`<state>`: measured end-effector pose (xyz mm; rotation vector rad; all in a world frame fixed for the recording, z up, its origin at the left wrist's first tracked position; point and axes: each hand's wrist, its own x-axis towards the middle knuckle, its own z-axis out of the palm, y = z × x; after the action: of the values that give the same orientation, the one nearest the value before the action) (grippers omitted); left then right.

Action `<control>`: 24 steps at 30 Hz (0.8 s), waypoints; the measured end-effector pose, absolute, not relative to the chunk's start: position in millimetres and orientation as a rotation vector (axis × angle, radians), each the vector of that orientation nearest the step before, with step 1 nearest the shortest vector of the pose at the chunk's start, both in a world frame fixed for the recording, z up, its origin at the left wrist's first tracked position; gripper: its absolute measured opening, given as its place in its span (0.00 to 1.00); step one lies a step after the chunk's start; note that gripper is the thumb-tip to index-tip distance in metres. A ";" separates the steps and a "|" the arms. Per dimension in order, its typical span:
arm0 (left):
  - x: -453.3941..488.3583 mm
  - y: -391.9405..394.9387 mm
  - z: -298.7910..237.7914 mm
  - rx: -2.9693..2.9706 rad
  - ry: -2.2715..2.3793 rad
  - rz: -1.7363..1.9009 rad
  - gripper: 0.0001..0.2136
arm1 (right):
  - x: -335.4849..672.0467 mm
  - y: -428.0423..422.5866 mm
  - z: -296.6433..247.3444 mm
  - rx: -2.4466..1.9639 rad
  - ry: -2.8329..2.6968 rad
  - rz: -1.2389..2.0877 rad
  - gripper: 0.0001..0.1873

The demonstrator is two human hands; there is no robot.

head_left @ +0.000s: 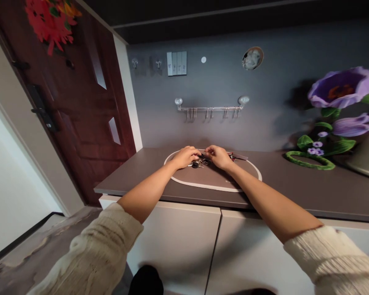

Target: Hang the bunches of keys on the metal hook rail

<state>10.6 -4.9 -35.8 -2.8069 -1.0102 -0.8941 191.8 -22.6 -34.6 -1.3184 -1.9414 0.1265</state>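
Both my arms reach forward over a dark countertop (135, 174). My left hand (186, 156) and my right hand (219, 156) meet above an oval brown mat with a white rim (203, 185). A bunch of keys (199, 163) lies on the mat between the two hands. The fingers of both hands are curled and pinched around the keys. A reddish tag (239, 156) sticks out to the right of my right hand.
A hook rail (210, 107) hangs on the grey wall above the mat. A dark red door (76, 98) stands at the left. Purple fabric flowers (341, 106) and a green ring (309, 162) sit at the right. White cabinet doors (178, 241) are below the counter.
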 end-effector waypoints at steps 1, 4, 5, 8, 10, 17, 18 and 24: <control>11.6 -5.3 -35.8 -2.815 -0.983 -0.867 0.11 | 191.6 -22.5 -34.6 -1.345 -1.932 0.111 0.06; 12.8 -6.3 -35.6 -2.838 -0.909 -0.795 0.10 | 191.1 -21.8 -34.9 -1.423 -1.896 0.098 0.07; 12.8 -6.4 -35.6 -2.839 -0.898 -0.776 0.10 | 190.9 -21.7 -35.0 -1.448 -1.883 0.100 0.08; 11.9 -5.8 -35.7 -2.825 -0.897 -0.749 0.09 | 190.3 -22.2 -35.2 -1.494 -1.860 0.113 0.08; 11.0 -5.2 -35.5 -2.805 -0.917 -0.753 0.08 | 189.8 -22.8 -35.4 -1.501 -1.856 0.120 0.08; 7.9 -4.3 -33.6 -2.814 -1.047 -0.877 0.08 | 190.0 -21.9 -37.9 -1.471 -1.876 0.095 0.07; 7.2 -3.9 -33.8 -2.825 -1.069 -0.918 0.08 | 190.1 -21.2 -38.6 -1.467 -1.877 0.088 0.07; 3.5 -1.3 -33.6 -2.849 -1.163 -1.139 0.08 | 189.1 -19.9 -41.3 -1.393 -1.901 0.071 0.06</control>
<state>3.5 -1.3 -33.6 -2.8491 -1.1632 -1.1394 189.1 -19.9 -41.3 -1.3927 -1.9007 0.0714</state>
